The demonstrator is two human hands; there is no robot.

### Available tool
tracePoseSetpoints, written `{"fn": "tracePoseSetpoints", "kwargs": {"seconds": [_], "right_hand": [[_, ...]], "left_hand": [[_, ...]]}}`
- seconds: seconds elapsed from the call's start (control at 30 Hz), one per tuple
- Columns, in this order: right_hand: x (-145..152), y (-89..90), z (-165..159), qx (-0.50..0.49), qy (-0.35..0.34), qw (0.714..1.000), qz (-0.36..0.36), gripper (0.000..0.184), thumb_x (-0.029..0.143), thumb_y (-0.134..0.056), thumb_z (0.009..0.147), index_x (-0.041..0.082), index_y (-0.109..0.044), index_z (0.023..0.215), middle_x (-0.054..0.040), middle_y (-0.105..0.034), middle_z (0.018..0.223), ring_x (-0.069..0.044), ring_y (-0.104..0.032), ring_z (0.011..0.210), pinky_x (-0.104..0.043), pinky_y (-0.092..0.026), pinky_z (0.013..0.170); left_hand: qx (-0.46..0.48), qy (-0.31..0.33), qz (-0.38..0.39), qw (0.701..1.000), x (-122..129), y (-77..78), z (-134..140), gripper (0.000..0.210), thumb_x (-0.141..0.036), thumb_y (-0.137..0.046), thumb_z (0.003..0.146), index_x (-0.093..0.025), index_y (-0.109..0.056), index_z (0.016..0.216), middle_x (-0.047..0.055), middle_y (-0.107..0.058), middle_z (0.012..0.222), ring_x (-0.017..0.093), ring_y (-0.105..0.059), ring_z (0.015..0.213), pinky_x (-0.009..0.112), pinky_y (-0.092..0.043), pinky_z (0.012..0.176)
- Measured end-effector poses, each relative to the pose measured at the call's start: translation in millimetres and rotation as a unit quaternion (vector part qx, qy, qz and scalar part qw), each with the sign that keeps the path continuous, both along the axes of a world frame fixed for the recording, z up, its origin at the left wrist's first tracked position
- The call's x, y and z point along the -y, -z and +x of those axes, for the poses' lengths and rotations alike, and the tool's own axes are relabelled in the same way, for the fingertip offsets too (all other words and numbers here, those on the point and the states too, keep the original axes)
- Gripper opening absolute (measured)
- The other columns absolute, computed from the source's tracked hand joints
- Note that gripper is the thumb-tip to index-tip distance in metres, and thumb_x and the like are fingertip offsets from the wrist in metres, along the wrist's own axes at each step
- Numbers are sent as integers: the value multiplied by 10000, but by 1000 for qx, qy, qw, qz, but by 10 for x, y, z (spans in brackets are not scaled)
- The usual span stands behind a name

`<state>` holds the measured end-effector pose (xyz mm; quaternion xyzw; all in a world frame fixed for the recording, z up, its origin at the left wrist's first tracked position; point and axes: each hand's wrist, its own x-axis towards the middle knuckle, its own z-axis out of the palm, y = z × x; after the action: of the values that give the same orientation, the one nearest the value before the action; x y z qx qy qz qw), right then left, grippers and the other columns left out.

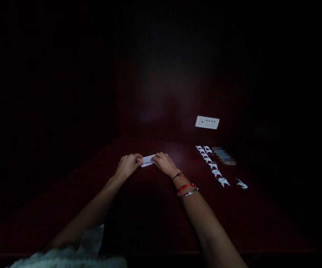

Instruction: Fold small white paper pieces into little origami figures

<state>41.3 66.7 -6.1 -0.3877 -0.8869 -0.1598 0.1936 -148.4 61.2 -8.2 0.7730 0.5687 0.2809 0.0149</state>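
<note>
A small white piece of paper (148, 160) with a fold along its length lies on the dark red table between my hands. My left hand (129, 164) has its fingers and thumb closed on the paper's left end. At the right end, the bent fingers of my right hand (164, 162) press on the same paper. Bracelets circle my right wrist. To the right of my hands runs a row of folded white paper pieces (213, 168), laid out in a line towards me.
A crumpled white paper scrap (242, 184) lies right of the row. Beside the row is a blurred bluish object (224, 156). A white socket panel (207, 122) is on the back wall. The surroundings are very dark.
</note>
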Motion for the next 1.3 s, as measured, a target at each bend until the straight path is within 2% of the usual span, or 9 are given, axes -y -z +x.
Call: {"fn": "tracePoseSetpoints", "kwargs": {"seconds": [0.13, 0.27, 0.5, 0.6, 0.7, 0.87, 1.03, 1.17, 1.3], "right_hand": [[1, -8, -7, 7, 9, 1000, 1, 236, 254, -301, 825, 202, -529, 862, -31, -494, 867, -141, -375, 859, -267, -284, 720], [40, -67, -10, -13, 60, 998, 8, 221, 199, -316, 815, 192, -526, 885, -49, -492, 898, -160, -363, 871, -290, -274, 736], [143, -263, 190, -188, 145, 971, -13, 274, 186, -290, 810, 172, -504, 981, -84, -486, 973, -170, -386, 919, -300, -284, 779], [174, -331, 442, -339, 135, 929, -60, 263, 210, -329, 783, 142, -518, 953, -69, -523, 933, -136, -448, 860, -248, -331, 752], [276, -332, 787, -454, 123, 859, -200, 260, 220, -417, 712, 122, -524, 927, -30, -559, 790, -104, -502, 691, -210, -383, 631], [610, -170, 1335, -448, 88, 791, -407, 291, 143, -561, 576, 101, -540, 863, 16, -532, 589, -55, -452, 469, -174, -361, 476], [775, -57, 1540, -322, 138, 842, -411, 344, 124, -612, 518, 116, -570, 859, 26, -528, 574, -50, -440, 468, -163, -342, 462], [780, -93, 1449, -246, 148, 881, -376, 355, 137, -619, 505, 144, -589, 859, 4, -576, 671, -85, -499, 559, -176, -366, 505], [808, -114, 1307, -242, 85, 904, -341, 459, 142, -611, 518, 175, -545, 970, -11, -593, 865, -127, -535, 715, -207, -403, 618]], "left_hand": [[24, -8, -18, 1000, 39, -49, 25, 276, -359, -530, 651, -271, -522, 912, -59, -619, 789, 155, -533, 811, 210, -359, 664], [17, 31, 45, 998, 101, -111, 61, 342, -371, -523, 678, -259, -475, 997, -46, -608, 834, 166, -493, 894, 241, -340, 760], [4, -7, 137, 990, 170, -135, 178, 428, -370, -436, 759, -220, -343, 1149, 40, -470, 1082, 202, -418, 988, 317, -308, 828], [-7, 12, 150, 989, 190, -126, 250, 411, -361, -400, 780, -214, -331, 1158, 48, -438, 1105, 203, -395, 1007, 316, -308, 831], [-20, 41, 150, 988, 242, -124, 378, 407, -352, -379, 791, -203, -324, 1166, 58, -423, 1111, 205, -382, 1017, 320, -301, 840], [-67, 170, 131, 974, 465, -116, 782, 379, -343, -363, 801, -213, -349, 1156, 50, -396, 1145, 185, -354, 1050, 306, -262, 879], [-130, 327, 31, 935, 651, -59, 1120, 314, -360, -357, 804, -269, -422, 1097, 5, -426, 1141, 158, -387, 1029, 280, -281, 853], [-123, 350, -9, 929, 645, -46, 1140, 291, -345, -315, 825, -275, -451, 1072, -2, -448, 1128, 146, -391, 1030, 284, -267, 862], [-112, 349, -22, 930, 600, -58, 1100, 292, -345, -322, 821, -275, -462, 1067, 0, -448, 1134, 153, -381, 1042, 293, -259, 869]]}}
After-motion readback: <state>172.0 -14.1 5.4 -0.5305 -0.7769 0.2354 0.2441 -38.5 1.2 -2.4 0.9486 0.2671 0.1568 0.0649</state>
